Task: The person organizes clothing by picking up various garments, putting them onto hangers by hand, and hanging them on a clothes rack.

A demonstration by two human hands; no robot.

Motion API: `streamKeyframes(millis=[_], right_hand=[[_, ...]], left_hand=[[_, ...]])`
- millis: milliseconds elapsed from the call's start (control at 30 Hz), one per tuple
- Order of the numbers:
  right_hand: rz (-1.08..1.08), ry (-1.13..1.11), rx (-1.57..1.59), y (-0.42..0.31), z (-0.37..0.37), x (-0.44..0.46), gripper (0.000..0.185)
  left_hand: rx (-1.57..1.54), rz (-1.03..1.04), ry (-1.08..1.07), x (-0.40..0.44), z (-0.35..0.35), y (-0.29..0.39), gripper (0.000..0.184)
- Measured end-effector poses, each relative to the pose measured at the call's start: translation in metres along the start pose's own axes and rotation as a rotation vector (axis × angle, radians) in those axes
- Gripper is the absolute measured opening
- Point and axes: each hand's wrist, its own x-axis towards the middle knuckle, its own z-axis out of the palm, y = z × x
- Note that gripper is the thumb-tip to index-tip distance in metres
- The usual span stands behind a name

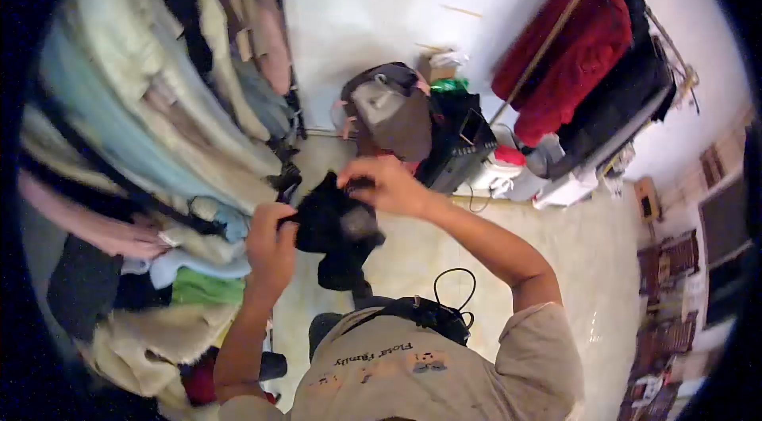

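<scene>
A black garment (325,219) hangs between my two hands, in front of my body and above the pale floor. It carries a blurred grey patch on its right part. My left hand (271,242) is closed on its left edge. Higher up, my right hand (385,185) pinches the top right edge. Folds hide what kind of garment it is, and its lower end drops toward my legs. Just left of my left hand hang the sleeves of several clothes, among them a light blue one (127,131).
A grey-brown backpack (393,119) stands against the wall beside a black case (460,147). On the right, a rack holds a dark red coat (567,48) and dark clothes. Folded clothes, one green (205,286), lie at lower left. A black cord (456,270) loops by my waist.
</scene>
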Motion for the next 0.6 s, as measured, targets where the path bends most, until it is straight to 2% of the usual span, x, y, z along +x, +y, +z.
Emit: streamKeyframes(millis=[33, 67, 100, 133, 167, 233, 267, 333, 367, 400, 500, 533, 600], right_hand=[[0.074, -0.042, 0.064, 0.008, 0.004, -0.009, 0.031], [0.181, -0.059, 0.209, 0.015, 0.007, -0.018, 0.034], [0.274, -0.047, 0.350, 0.033, -0.010, -0.032, 0.037], [0.020, 0.109, 0.228, 0.056, -0.004, -0.037, 0.037], [0.192, -0.106, 0.135, 0.077, -0.011, -0.059, 0.031], [0.244, -0.042, 0.265, 0.089, -0.030, -0.078, 0.023], [0.245, 0.067, 0.286, 0.097, -0.038, -0.084, 0.021], [0.234, 0.277, 0.327, 0.102, -0.057, -0.093, 0.016], [0.230, 0.360, 0.477, 0.096, -0.068, -0.095, 0.014], [0.276, 0.426, 0.532, 0.097, -0.075, -0.097, 0.015], [0.406, 0.528, 0.864, 0.125, -0.088, -0.093, 0.022], [0.441, 0.541, 1.001, 0.140, -0.094, -0.088, 0.026], [0.426, 0.446, 0.996, 0.164, -0.106, -0.081, 0.025]], left_hand=[[0.008, 0.093, -0.039, 0.013, 0.021, -0.007, 0.018], [-0.110, 0.044, -0.151, 0.021, 0.041, -0.004, 0.020], [-0.140, 0.189, -0.209, 0.044, 0.085, -0.003, 0.021], [-0.194, 0.225, -0.288, 0.058, 0.106, 0.003, 0.021], [-0.251, 0.258, -0.358, 0.064, 0.124, 0.004, 0.020], [-0.209, 0.388, -0.411, 0.071, 0.158, -0.006, 0.028], [-0.192, 0.448, -0.434, 0.077, 0.173, -0.013, 0.033], [-0.406, 0.282, -0.428, 0.084, 0.197, -0.012, 0.051], [-0.511, 0.191, -0.423, 0.087, 0.207, -0.014, 0.061], [-0.591, 0.117, -0.599, 0.083, 0.225, -0.039, 0.087], [-0.590, -0.106, -0.791, 0.078, 0.264, -0.051, 0.094], [-0.789, -0.148, -0.810, 0.084, 0.288, -0.060, 0.102], [-0.756, -0.175, -0.825, 0.096, 0.321, -0.068, 0.100]])
